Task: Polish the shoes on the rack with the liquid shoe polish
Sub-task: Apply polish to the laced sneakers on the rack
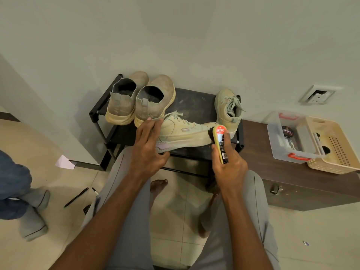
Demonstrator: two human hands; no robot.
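Observation:
A pale laced sneaker lies on its side across the front of the black shoe rack. My left hand grips its heel end, thumb under the sole. My right hand holds a yellow Kiwi brush whose dark bristles touch the sneaker's toe. The matching sneaker stands at the rack's right end, toe toward the wall. A pair of beige slip-on shoes sits on the rack's left side, heels toward me.
Right of the rack, a dark wooden cabinet carries a clear plastic box with a polish tin and a beige basket. Another person's legs stand at the left. A pen lies on the tiled floor.

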